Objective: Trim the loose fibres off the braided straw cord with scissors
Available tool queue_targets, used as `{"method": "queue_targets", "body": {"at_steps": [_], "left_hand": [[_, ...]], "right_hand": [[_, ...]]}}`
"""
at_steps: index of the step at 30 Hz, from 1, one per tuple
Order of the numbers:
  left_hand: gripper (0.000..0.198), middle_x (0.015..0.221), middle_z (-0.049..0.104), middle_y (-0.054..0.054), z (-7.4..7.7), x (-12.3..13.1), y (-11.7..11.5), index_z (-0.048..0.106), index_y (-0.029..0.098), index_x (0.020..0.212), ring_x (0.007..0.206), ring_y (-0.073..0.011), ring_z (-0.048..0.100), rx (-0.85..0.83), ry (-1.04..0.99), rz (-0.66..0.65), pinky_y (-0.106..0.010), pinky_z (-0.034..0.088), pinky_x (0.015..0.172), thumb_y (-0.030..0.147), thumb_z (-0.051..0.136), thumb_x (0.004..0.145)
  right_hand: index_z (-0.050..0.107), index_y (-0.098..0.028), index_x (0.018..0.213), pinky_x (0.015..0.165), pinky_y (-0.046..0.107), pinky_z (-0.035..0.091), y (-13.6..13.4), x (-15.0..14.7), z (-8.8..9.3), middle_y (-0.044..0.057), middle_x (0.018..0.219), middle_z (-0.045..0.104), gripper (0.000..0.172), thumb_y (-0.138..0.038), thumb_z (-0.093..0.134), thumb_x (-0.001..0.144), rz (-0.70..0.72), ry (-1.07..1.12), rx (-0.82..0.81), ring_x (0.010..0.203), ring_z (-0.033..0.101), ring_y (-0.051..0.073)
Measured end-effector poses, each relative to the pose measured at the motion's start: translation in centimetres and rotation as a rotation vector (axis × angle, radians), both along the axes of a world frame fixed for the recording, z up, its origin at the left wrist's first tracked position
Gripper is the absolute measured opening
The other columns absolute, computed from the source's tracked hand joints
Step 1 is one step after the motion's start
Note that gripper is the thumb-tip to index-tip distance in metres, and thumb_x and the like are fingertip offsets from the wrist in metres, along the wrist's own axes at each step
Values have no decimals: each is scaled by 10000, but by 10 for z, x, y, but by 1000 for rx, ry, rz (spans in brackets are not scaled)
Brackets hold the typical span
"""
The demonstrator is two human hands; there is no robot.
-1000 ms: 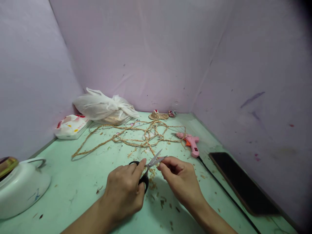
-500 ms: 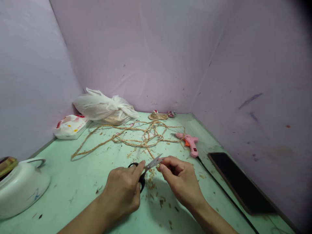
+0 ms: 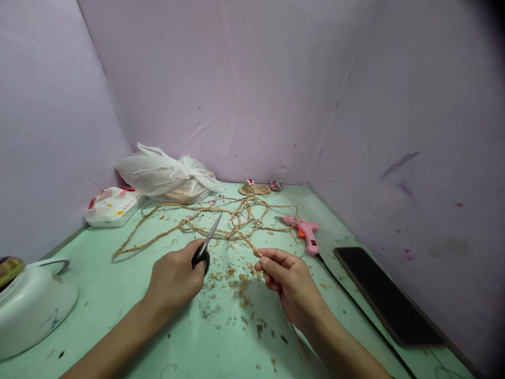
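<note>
My left hand (image 3: 175,276) is closed round the black handles of a pair of scissors (image 3: 210,236), whose blades lie together and point up and away. To the right, my right hand (image 3: 290,279) pinches the near end of a braided straw cord (image 3: 248,242) between thumb and fingers. From that pinch the cord runs back into loose loops spread over the table. A thin strand hangs below my right hand toward the table's near side. Small straw clippings (image 3: 240,289) lie scattered between and below my hands.
A pink glue gun (image 3: 310,234) with a black cable lies right of the cord, beside a dark phone (image 3: 389,295). At the back are a tied white bag (image 3: 169,173), a tissue pack (image 3: 114,206) and a small straw hat (image 3: 252,188). A white bowl (image 3: 37,310) stands at left.
My left hand has drawn the scissors left, away from my right hand, and their blades have come together. My right hand has moved slightly; the cord end now shows clearly in it.
</note>
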State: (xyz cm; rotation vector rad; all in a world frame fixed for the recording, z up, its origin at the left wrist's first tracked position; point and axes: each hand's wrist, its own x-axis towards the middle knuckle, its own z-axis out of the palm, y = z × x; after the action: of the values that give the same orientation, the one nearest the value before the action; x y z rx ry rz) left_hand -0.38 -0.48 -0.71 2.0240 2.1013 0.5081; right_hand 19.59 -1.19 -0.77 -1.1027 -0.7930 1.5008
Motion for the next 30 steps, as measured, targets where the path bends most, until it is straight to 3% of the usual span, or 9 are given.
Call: {"method": "queue_targets", "body": {"at_steps": [2, 5, 10, 15, 27, 30], "left_hand": [[350, 822, 667, -53, 9, -11, 6, 566, 261, 1024, 757, -232, 602, -73, 214, 32, -276, 358, 570, 246, 398, 718], [285, 818, 649, -102, 20, -33, 14, 585, 226, 899, 764, -273, 590, -185, 360, 126, -286, 327, 519, 252, 371, 712], [211, 832, 609, -139, 26, -72, 26, 535, 175, 757, 765, -303, 566, -298, 406, 241, -298, 351, 520, 251, 352, 685], [221, 885, 590, -147, 20, -97, 37, 522, 162, 780, 811, -317, 556, -393, 387, 316, -304, 379, 553, 275, 377, 658], [255, 934, 592, -142, 7, -115, 48, 540, 177, 801, 838, -308, 552, -393, 425, 416, -319, 400, 563, 318, 384, 655], [262, 898, 598, -140, 10, -113, 44, 542, 165, 816, 801, -295, 556, -360, 444, 366, -297, 391, 535, 322, 383, 680]], "right_hand": [[646, -110, 740, 402, 184, 269, 1, 0, 0, 28, 575, 617, 226, -205, 705, 543, 1, 57, -13, 427, 417, 51], [649, -110, 730, 408, 173, 294, 2, 1, -1, 23, 586, 616, 208, -171, 707, 540, 33, 168, -38, 441, 438, 48], [661, -109, 794, 528, 173, 413, 5, 3, -2, 41, 711, 638, 220, -89, 670, 575, 135, 364, -69, 562, 527, 63], [650, -112, 855, 704, 241, 473, 7, 3, -1, 76, 840, 666, 290, -20, 624, 582, 143, 422, -74, 711, 609, 117], [618, -96, 885, 756, 248, 480, 9, 5, -2, 76, 852, 658, 299, 19, 565, 614, 178, 495, -76, 755, 622, 126], [614, -107, 883, 750, 243, 481, 9, 5, -2, 67, 847, 654, 294, 18, 561, 622, 178, 498, -77, 753, 618, 120]]}}
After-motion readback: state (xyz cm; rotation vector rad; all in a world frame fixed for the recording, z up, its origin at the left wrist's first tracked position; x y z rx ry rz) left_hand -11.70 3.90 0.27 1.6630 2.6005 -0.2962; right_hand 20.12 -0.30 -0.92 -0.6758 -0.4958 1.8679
